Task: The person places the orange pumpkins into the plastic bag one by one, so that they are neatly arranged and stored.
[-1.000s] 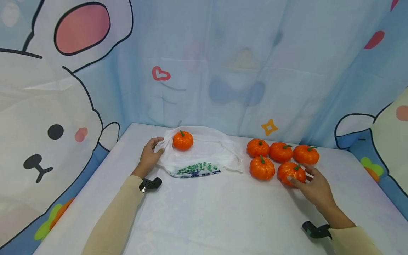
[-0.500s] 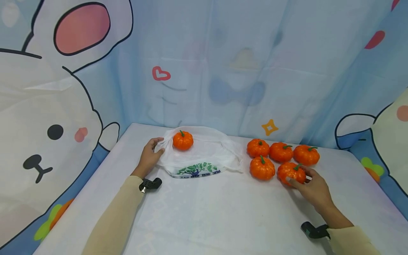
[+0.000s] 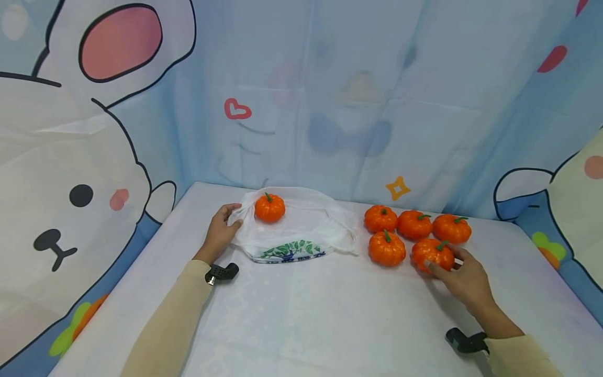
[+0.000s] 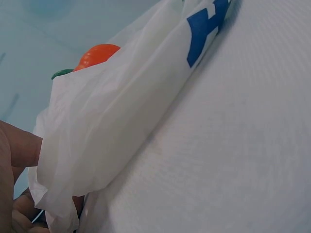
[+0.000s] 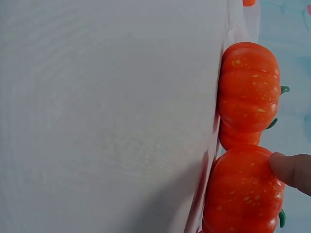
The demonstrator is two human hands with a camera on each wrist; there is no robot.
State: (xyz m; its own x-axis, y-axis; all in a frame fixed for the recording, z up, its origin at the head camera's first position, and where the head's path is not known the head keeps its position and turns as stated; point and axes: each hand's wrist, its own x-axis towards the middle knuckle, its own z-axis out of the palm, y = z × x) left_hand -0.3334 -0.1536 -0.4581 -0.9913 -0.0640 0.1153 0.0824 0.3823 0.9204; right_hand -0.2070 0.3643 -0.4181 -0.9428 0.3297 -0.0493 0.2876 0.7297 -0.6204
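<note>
My left hand [image 3: 219, 233] pinches the left edge of a white plastic bag [image 3: 306, 225] printed with a green and blue tree. One small orange pumpkin [image 3: 270, 208] with a green stem lies on the left part of the bag; in the left wrist view the bag [image 4: 116, 111] partly hides it. At the right, my right hand [image 3: 466, 277] grips the front right pumpkin [image 3: 431, 255], thumb at its near side and fingers around its right side. The right wrist view shows the thumb [image 5: 291, 170] against this pumpkin [image 5: 243, 194]; the other fingers are hidden there.
Beside the gripped pumpkin sits another pumpkin [image 3: 387, 248]. Behind them stands a row of three: left [image 3: 380, 219], middle [image 3: 414, 225] and right [image 3: 452, 229]. A white cloth covers the table [image 3: 306, 319], and a blue cartoon curtain [image 3: 301, 104] hangs behind.
The pumpkin in my right hand has shifted very slightly to the right, and the fingers sit a little closer round it. My left hand and the bag look unchanged.
</note>
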